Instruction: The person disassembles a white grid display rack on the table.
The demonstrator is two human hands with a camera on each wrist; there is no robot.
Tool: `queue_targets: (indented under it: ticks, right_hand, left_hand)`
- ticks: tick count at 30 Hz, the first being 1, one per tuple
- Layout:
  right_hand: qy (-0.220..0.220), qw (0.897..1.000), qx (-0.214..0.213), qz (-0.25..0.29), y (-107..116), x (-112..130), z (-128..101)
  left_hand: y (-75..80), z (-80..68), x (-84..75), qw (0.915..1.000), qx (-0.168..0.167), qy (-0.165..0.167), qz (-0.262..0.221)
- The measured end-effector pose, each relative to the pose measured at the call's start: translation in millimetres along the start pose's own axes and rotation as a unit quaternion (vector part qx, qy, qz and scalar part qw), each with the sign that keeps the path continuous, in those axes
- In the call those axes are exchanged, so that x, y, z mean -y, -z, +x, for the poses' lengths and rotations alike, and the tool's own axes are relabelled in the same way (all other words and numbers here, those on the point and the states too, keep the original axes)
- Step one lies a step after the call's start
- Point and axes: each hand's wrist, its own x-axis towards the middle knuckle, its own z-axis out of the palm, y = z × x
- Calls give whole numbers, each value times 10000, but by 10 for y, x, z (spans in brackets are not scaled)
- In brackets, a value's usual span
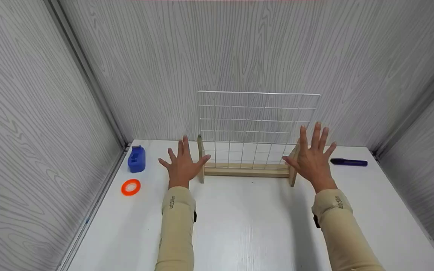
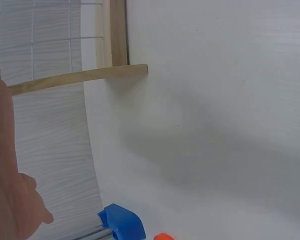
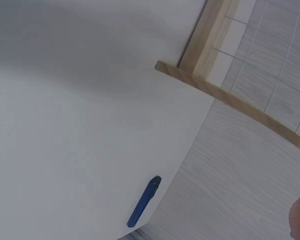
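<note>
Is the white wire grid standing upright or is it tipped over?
Upright. The wire grid rises vertically from its wooden base on the table, top edge level.

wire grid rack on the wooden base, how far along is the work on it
Done: the white wire grid panel stands upright in its wooden base. In hand: nothing; the left hand and right hand are spread open beside its ends. Left untouched: orange tape roll, blue tape dispenser, dark blue marker.
</note>
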Motion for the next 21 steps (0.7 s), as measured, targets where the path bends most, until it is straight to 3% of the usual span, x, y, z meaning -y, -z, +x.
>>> queue_targets:
  ticks: [7, 12, 21]
  right_hand:
    - [150, 9989, -287, -330, -69, 248, 82]
    - [110, 9985, -343, -416, -143, 439, 148]
    - [186, 9983, -248, -487, -212, 771, 260]
  left_hand:
    - [-8, 52, -105, 9989, -218, -148, -383]
    - [5, 87, -220, 9965, -173, -51, -813]
    - [81, 96, -334, 9821, 26, 73, -1883]
